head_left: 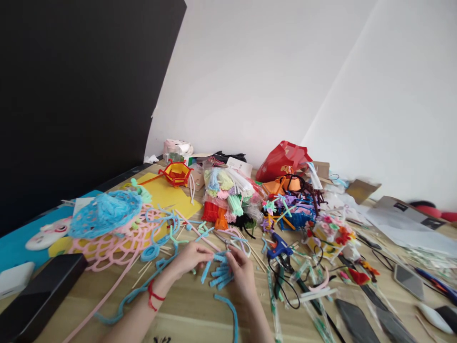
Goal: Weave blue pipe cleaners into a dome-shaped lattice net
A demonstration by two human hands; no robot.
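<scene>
Low over the wooden table, my right hand (242, 271) grips a bunch of folded blue pipe cleaners (221, 275), whose short ends fan out to the left. My left hand (191, 259), with a red string bracelet at the wrist, pinches a blue pipe cleaner (206, 271) at the bunch's upper left; its end hangs down. Whether that strand joins the bunch I cannot tell. A loose curved blue pipe cleaner (230, 312) lies below my hands. Left of them, more blue strands (157, 267) curl across the table beside a blue woven hat-like piece (110, 214).
A blue glue gun (279, 247) with a black cord lies right of my hands. Behind are bundled pipe cleaners (224, 190) in plastic and a red bag (283, 159). Pink netting (107, 247) and a long black box (43, 297) stand left; a phone (409, 281) lies right.
</scene>
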